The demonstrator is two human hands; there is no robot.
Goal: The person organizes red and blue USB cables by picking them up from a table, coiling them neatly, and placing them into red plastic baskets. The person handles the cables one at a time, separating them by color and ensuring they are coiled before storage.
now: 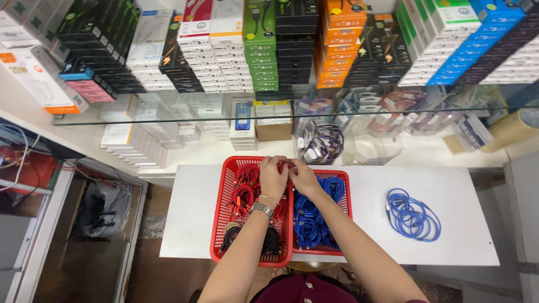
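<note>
Far left of the fingers, a dark floor gap with a grey bag beside a shelf edge. Nearer, two red baskets side by side on one white table: left basket packed with red cables and a few black cables at its near end, right basket filled with blue cables. Left hand, with bracelet and metal watch at the wrist, curled over the red cables at the far end of the left basket; fingers bent and close together, pinching something red, though exactly what cannot be told. Right hand just beside it, fingertips meeting the left hand's at the baskets' shared edge, also curled; hold hidden, cannot tell. Right of the fingers, well apart, one loose coil of blue cable lying flat on the table. Beyond the fingers, a glass shelf over small boxes and packets, then a wall of many stacked boxes in white, green, black, orange and blue. Far right, one roll of tape.
</note>
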